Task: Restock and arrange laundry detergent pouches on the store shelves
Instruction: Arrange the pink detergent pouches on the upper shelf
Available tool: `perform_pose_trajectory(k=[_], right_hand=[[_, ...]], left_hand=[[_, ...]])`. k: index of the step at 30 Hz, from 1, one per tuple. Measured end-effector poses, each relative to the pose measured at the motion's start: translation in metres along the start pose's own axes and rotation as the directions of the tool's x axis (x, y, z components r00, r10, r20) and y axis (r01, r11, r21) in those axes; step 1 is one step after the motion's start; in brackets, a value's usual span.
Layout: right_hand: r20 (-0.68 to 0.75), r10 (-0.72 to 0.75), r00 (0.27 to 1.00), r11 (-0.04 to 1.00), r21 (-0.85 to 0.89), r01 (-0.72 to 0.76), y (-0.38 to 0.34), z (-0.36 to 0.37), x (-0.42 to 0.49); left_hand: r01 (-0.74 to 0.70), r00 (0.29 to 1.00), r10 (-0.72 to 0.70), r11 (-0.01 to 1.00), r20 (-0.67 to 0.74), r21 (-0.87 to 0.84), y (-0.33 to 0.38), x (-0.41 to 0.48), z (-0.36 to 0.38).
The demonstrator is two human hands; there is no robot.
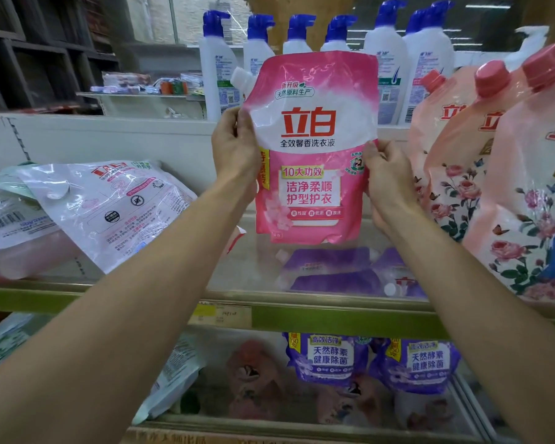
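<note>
A pink and white detergent pouch with a white spout at its top left is held upright above the glass shelf, front facing me. My left hand grips its left edge and my right hand grips its right edge. To the left, a whitish pouch lies flat on the shelf, back side up, over other pouches. At the right stand peach floral pouches with pink caps. Purple pouches lie on the shelf below.
White pump bottles with blue tops line the back ledge behind the held pouch. A green shelf rail with a price tag runs across the front. Dark wooden cubbies fill the far left. Pinkish pouches lie on the lower shelf.
</note>
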State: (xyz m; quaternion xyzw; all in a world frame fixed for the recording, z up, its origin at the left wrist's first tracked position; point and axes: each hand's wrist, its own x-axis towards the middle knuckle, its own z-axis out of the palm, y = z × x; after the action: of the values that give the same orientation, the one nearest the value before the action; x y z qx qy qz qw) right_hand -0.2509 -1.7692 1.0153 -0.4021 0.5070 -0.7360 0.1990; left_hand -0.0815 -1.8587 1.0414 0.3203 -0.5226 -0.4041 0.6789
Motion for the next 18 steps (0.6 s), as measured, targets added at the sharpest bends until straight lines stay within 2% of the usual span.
perform_pose_trajectory(k=[5, 10, 15, 18], right_hand=[[-0.093, -0.017, 0.996, 0.99, 0.139, 0.03, 0.006, 0.003, 0.003], [-0.024, 0.07, 0.997, 0.916, 0.398, -0.055, 0.008, 0.001, 0.01], [-0.041, 0.047, 0.998, 0.934, 0.357, -0.03, 0.008, 0.0, 0.01], [-0.057, 0.024, 0.998, 0.956, 0.293, -0.006, 0.011, -0.002, 0.009]], left_hand=[[-0.048, 0.998, 0.051, 0.997, -0.04, 0.068, -0.001, 0.003, 0.011], [-0.093, 0.992, 0.103, 0.989, -0.076, 0.115, -0.001, 0.005, 0.024], [-0.116, 0.987, 0.13, 0.983, -0.097, 0.144, -0.008, 0.006, 0.028], [-0.105, 0.992, 0.113, 0.985, -0.053, 0.139, -0.011, 0.007, 0.026]])
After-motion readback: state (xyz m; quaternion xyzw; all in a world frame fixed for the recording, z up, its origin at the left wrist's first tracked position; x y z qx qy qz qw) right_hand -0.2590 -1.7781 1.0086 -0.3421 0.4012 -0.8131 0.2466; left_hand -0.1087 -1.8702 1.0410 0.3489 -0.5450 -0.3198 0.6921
